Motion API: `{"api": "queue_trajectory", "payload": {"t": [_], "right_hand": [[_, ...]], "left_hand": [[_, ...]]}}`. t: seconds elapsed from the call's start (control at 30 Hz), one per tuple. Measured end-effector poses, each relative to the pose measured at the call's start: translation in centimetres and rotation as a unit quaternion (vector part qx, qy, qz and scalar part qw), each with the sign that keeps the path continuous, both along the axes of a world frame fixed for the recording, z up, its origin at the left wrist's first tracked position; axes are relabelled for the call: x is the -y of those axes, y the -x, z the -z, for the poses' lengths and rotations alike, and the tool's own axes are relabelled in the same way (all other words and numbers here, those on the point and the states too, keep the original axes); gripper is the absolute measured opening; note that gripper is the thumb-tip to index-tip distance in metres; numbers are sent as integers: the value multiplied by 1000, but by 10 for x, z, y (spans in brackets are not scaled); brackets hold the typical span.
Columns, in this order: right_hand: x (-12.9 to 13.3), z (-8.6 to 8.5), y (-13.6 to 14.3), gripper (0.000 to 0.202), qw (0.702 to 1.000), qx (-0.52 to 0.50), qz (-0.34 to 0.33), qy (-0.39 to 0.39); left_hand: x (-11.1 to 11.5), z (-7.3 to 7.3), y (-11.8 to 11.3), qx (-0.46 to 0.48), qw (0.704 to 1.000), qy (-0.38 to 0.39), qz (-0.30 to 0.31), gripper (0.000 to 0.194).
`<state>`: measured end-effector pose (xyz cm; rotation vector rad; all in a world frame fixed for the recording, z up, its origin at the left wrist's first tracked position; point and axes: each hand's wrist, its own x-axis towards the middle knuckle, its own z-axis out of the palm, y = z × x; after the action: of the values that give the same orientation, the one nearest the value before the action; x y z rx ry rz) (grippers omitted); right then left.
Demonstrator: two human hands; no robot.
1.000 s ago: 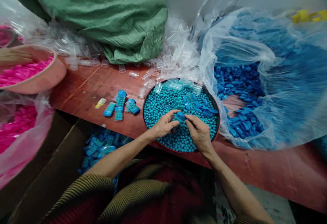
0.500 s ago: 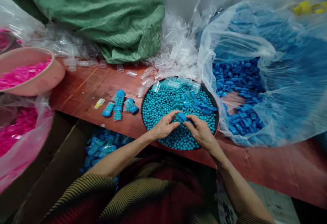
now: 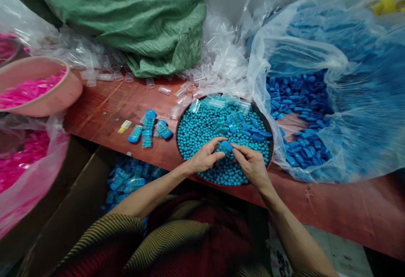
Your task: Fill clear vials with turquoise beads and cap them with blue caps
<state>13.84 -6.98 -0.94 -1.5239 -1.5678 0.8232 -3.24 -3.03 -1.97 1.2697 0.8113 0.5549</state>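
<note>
Over a round tray [image 3: 272, 152] of small blue beads [image 3: 202, 131], my left hand [image 3: 204, 157] grips a small clear container with a blue cap [image 3: 225, 146] between thumb and fingers. My right hand [image 3: 253, 165] is closed at the right edge of that cap, thumb and forefinger together. Loose blue caps [image 3: 251, 130] and clear empty tubes [image 3: 217, 102] lie on the beads. Several capped containers with blue beads inside [image 3: 148, 127] rest on the table left of the tray.
A plastic bag of blue caps [image 3: 311, 140] stands open at right. Clear tubes [image 3: 221, 72] are heaped behind the tray, beside a green sack [image 3: 133, 20]. At left are a pink bowl [image 3: 71, 89] and a bag of pink pieces [image 3: 25, 154]. Filled containers [image 3: 129, 180] lie below the red table [image 3: 104, 104].
My right hand's fingers have shifted slightly right, toward the cap's edge, showing more of the cap. My left hand keeps its hold. The whole view has moved a little.
</note>
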Motion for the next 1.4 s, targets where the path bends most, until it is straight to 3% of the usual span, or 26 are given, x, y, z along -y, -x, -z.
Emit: {"api": "queue_trajectory", "payload": {"t": [0.1, 0.33, 0.53, 0.63, 0.73, 0.83, 0.9, 1.03, 1.2, 1.4], "right_hand": [[1, 1, 4, 24, 999, -21, 35, -2], [3, -4, 9, 19, 997, 4, 40, -62], [9, -3, 9, 20, 985, 67, -43, -155], [8, -4, -2, 22, 987, 45, -85, -129], [1, -9, -17, 22, 993, -45, -104, -35], [-10, -12, -23, 29, 983, -172, -40, 49], [-15, -12, -20, 33, 976, -213, 4, 51], [-15, -13, -10, 30, 986, -161, 33, 9], [-3, -11, -4, 32, 990, -134, -3, 43], [-4, -8, 6, 66, 995, -97, 2, 8]], "left_hand": [[1, -2, -1, 0, 1000, -2, -2, 56], [2, -8, -2, 36, 999, -13, -22, 50], [7, -11, -5, 14, 998, -32, -60, 31], [7, -12, -5, 1, 997, -30, -69, 29], [4, -12, -3, 3, 1000, -1, -16, 34], [4, -13, -1, 11, 999, 3, 42, 34], [6, -13, -2, 11, 999, -14, 45, 32], [7, -13, 0, 11, 1000, -10, -8, 33], [7, -15, 2, -8, 1000, -1, -20, 40], [17, -12, -6, 39, 998, -48, -22, 54]]}}
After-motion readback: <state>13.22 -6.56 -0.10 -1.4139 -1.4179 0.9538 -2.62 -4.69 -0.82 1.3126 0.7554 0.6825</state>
